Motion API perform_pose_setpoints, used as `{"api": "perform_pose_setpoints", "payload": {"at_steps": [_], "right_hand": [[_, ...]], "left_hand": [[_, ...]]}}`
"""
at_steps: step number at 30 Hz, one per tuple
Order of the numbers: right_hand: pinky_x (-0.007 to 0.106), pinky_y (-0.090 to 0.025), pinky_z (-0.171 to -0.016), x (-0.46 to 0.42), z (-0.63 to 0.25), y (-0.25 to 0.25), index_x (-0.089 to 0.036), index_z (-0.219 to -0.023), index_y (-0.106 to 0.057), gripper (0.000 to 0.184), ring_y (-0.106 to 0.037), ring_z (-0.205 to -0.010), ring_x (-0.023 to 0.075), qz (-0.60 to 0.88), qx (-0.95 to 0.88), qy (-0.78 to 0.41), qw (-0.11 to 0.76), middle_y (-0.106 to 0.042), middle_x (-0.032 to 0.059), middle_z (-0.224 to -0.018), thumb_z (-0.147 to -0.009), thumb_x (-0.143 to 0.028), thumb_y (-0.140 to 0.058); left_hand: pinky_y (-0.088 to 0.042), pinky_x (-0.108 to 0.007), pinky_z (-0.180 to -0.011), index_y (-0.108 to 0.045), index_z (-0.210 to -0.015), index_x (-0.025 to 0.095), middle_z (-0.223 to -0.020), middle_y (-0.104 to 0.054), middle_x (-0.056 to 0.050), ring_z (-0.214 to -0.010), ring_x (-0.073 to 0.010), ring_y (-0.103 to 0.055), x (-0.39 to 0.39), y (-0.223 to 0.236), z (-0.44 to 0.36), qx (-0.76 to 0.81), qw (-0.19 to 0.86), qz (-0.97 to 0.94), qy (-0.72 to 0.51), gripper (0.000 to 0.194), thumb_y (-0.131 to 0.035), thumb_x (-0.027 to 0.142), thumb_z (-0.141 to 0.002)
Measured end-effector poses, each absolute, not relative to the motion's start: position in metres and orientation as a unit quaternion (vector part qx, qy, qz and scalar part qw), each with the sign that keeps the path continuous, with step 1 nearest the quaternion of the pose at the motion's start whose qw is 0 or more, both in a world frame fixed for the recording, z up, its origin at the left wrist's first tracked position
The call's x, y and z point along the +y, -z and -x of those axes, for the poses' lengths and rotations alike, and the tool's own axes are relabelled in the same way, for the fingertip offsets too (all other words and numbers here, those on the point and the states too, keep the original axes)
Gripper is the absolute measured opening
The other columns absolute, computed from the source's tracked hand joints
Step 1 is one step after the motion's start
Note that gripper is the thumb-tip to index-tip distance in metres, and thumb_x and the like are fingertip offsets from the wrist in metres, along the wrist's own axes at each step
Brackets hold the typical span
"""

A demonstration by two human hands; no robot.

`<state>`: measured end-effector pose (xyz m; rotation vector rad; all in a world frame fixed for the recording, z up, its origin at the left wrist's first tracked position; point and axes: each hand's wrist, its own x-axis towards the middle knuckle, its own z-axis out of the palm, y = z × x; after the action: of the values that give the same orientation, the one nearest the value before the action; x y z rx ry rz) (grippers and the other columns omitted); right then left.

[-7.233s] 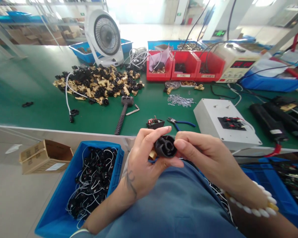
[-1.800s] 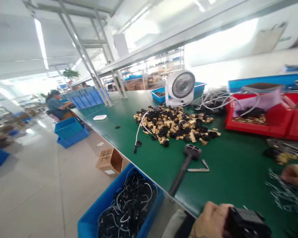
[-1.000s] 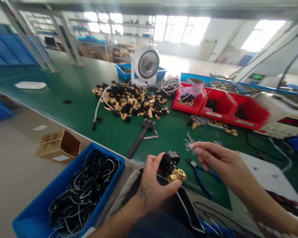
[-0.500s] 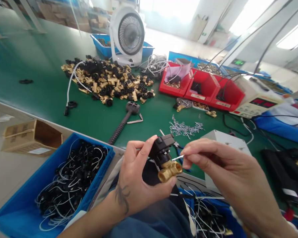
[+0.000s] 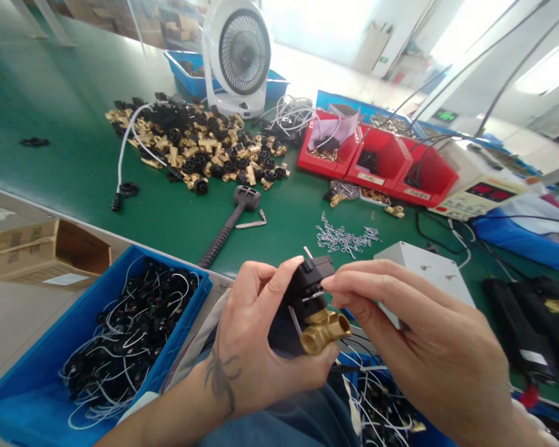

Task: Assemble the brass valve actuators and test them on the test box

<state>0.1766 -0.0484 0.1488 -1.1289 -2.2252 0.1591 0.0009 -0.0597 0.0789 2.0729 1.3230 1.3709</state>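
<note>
My left hand (image 5: 261, 347) is wrapped round a valve (image 5: 314, 304) with a black plastic top and a brass threaded base, held over my lap near the table's front edge. My right hand (image 5: 414, 335) is closed in a pinch against the black top, pressing a small silver wire clip (image 5: 313, 296) into it. A loose heap of the same silver clips (image 5: 345, 236) lies on the green table (image 5: 74, 161) just beyond my hands.
A pile of black-and-brass valves (image 5: 200, 146) lies at the back left before a white fan (image 5: 235, 59). Three red bins (image 5: 377, 161), a rubber mallet (image 5: 228, 225), a white box (image 5: 423, 276) and a meter (image 5: 479, 186) stand nearby. A blue bin of wired black parts (image 5: 112, 335) sits lower left.
My right hand has brought the silver clip from beside the valve onto its black top. The head camera swung back from the aisle to the valve.
</note>
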Motion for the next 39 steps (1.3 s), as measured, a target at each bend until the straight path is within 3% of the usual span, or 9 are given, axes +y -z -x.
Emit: {"api": "perform_pose_setpoints", "payload": {"at_steps": [9, 14, 17, 19, 23, 26, 30, 34, 39], "right_hand": [[0.017, -0.057, -0.082, -0.049, -0.177, -0.151, -0.021, -0.104, -0.067, 0.024, -0.071, -0.090, 0.0118, 0.404, -0.871, -0.022, 0.278, -0.074, 0.0032, -0.105, -0.096, -0.002, -0.054], [0.015, -0.057, -0.076, -0.046, -0.173, -0.135, -0.021, -0.099, -0.068, 0.025, -0.071, -0.087, 0.0100, 0.414, -0.851, -0.084, 0.313, -0.074, 0.0016, -0.099, -0.094, 0.000, -0.055], [0.021, -0.059, -0.077, -0.040, -0.181, -0.121, -0.022, -0.104, -0.069, 0.018, -0.072, -0.086, 0.0125, 0.444, -0.830, -0.116, 0.318, -0.073, 0.0026, -0.101, -0.098, -0.010, -0.057], [0.031, -0.061, -0.083, -0.036, -0.195, -0.104, -0.023, -0.125, -0.065, 0.025, -0.072, -0.093, 0.0178, 0.500, -0.805, -0.087, 0.306, -0.071, 0.0078, -0.114, -0.101, -0.026, -0.059], [0.057, -0.056, -0.094, -0.036, -0.228, -0.054, -0.011, -0.149, -0.050, 0.067, -0.062, -0.121, 0.0391, 0.628, -0.764, 0.064, 0.132, -0.059, 0.0268, -0.137, -0.101, -0.058, -0.046], [0.059, -0.056, -0.089, -0.044, -0.238, -0.025, -0.003, -0.143, -0.057, 0.065, -0.063, -0.115, 0.0448, 0.630, -0.768, 0.118, -0.015, -0.061, 0.0344, -0.126, -0.104, -0.052, -0.041], [0.054, -0.056, -0.082, -0.050, -0.236, -0.018, 0.000, -0.140, -0.060, 0.056, -0.067, -0.098, 0.0400, 0.618, -0.775, 0.129, -0.036, -0.066, 0.0311, -0.107, -0.104, -0.039, -0.043], [0.050, -0.057, -0.077, -0.041, -0.242, -0.029, 0.003, -0.131, -0.061, 0.064, -0.067, -0.089, 0.0349, 0.692, -0.717, -0.003, 0.085, -0.069, 0.0256, -0.096, -0.101, -0.050, -0.042], [0.031, -0.047, -0.052, -0.032, -0.245, -0.078, -0.013, -0.101, -0.067, 0.057, -0.055, -0.061, 0.0168, 0.655, -0.518, -0.509, 0.208, -0.060, 0.0071, -0.078, -0.091, -0.067, -0.052]], "left_hand": [[-0.060, -0.031, -0.086, -0.055, -0.135, 0.009, -0.108, -0.058, -0.008, -0.097, -0.0180, -0.061, -0.059, -0.078, 0.000, 0.462, 0.180, -0.728, -0.473, 0.066, -0.070, 0.039, -0.078], [-0.060, -0.032, -0.086, -0.055, -0.136, 0.011, -0.107, -0.056, -0.008, -0.096, -0.0183, -0.061, -0.056, -0.068, 0.000, 0.455, 0.221, -0.731, -0.458, 0.068, -0.072, 0.038, -0.075], [-0.060, -0.034, -0.087, -0.054, -0.138, 0.014, -0.107, -0.055, -0.006, -0.096, -0.0185, -0.060, -0.052, -0.057, 0.002, 0.461, 0.268, -0.722, -0.442, 0.071, -0.075, 0.037, -0.073], [-0.060, -0.036, -0.088, -0.053, -0.139, 0.016, -0.109, -0.054, -0.006, -0.097, -0.0190, -0.060, -0.046, -0.049, 0.003, 0.467, 0.292, -0.711, -0.437, 0.071, -0.075, 0.036, -0.074], [-0.059, -0.039, -0.091, -0.052, -0.141, 0.016, -0.112, -0.053, -0.007, -0.103, -0.0209, -0.060, -0.033, -0.033, 0.003, 0.473, 0.316, -0.690, -0.448, 0.070, -0.074, 0.036, -0.078], [-0.059, -0.041, -0.093, -0.052, -0.142, 0.014, -0.113, -0.053, -0.008, -0.106, -0.0220, -0.060, -0.025, -0.023, 0.000, 0.477, 0.339, -0.678, -0.444, 0.071, -0.074, 0.036, -0.078], [-0.058, -0.044, -0.097, -0.052, -0.142, 0.015, -0.114, -0.052, -0.008, -0.108, -0.0232, -0.060, -0.021, -0.015, -0.007, 0.476, 0.375, -0.670, -0.429, 0.072, -0.076, 0.036, -0.077], [-0.058, -0.043, -0.096, -0.051, -0.142, 0.017, -0.115, -0.052, -0.007, -0.106, -0.0225, -0.060, -0.021, -0.013, -0.010, 0.470, 0.375, -0.678, -0.422, 0.073, -0.077, 0.037, -0.076], [-0.060, -0.039, -0.088, -0.052, -0.141, 0.014, -0.111, -0.052, -0.007, -0.098, -0.0204, -0.060, -0.019, -0.013, -0.009, 0.461, 0.371, -0.687, -0.422, 0.073, -0.076, 0.037, -0.076]]}}
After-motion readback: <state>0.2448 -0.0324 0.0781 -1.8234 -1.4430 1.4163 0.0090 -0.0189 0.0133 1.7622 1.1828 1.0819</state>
